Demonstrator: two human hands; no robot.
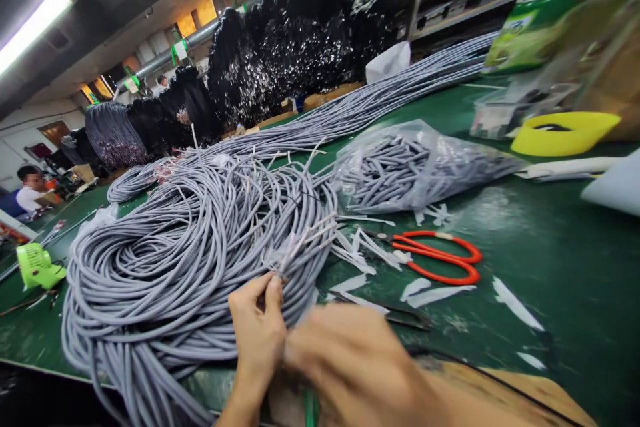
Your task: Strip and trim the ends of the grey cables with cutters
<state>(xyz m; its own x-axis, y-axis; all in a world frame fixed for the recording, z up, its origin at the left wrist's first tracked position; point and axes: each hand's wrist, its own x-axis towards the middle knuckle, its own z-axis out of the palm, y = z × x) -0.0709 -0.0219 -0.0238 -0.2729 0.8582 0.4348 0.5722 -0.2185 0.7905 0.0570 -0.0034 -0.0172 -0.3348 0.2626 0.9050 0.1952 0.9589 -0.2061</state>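
A big coil of grey cables [135, 267] lies on the green table, with pale stripped wire ends [313, 233] at its right side. My left hand [257, 330] is at the near edge of the coil, thumb and forefinger pinched together next to those wire ends. What sits between the fingertips is too small to make out. Close by on the right, my right hand [355, 353] is smeared by motion, with its fingers curled toward my left hand; whether it holds anything is hidden. Beneath it shows a green strip [311, 407].
Red-handled scissors [440, 257], scattered white scraps [517, 303] and dark tweezers [407, 317] lie to the right. Behind them rests a clear bag of short grey pieces [395, 170]. A yellow ring-shaped item [565, 133] and a green fan [40, 265] stand farther out. Another person [31, 190] sits far left.
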